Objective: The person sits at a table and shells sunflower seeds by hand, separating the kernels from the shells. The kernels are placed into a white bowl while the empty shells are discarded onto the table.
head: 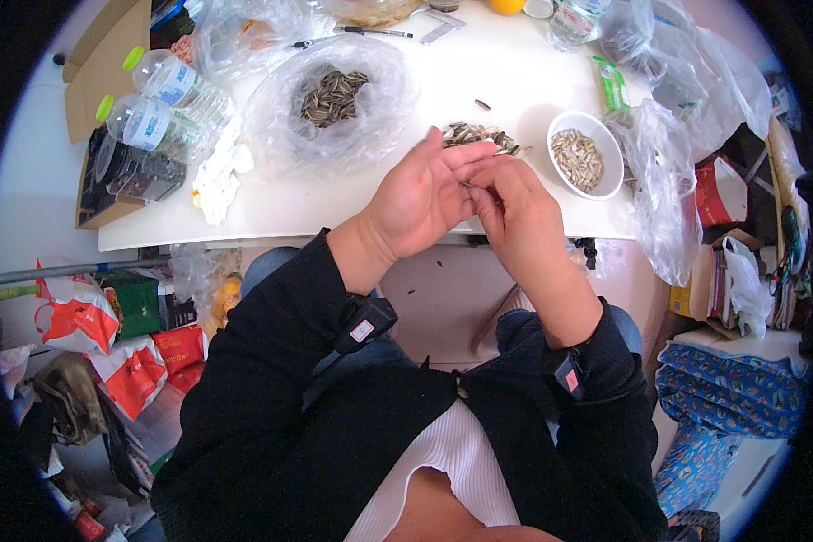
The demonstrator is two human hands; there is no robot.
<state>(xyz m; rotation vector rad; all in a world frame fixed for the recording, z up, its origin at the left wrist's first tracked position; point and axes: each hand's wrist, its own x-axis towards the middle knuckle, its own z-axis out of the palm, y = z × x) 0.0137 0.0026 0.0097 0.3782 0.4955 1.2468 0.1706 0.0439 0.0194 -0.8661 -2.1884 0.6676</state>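
My left hand (413, 200) is turned palm up, its fingers reaching to the right just past the table's front edge. My right hand (532, 217) meets it, thumb and forefinger pinched together against the left fingers. A bit of a striped sunflower seed (467, 183) shows between the hands; the fingers hide most of it. Right behind them lies a small heap of sunflower seeds and split shells (477, 135), partly covered by the left fingers. To the right stands a white bowl (613, 152) with pale shelled kernels (577, 161). An open plastic bag (386, 88) holds unshelled sunflower seeds (332, 100).
Two water bottles (152, 125), a dark-filled jar (146, 169) and crumpled tissue (220, 176) stand or lie at left. A single seed (482, 105) lies behind the heap. A pen (378, 31) lies farther back. Plastic bags (667, 190) hang over the right edge beside a green packet (611, 82).
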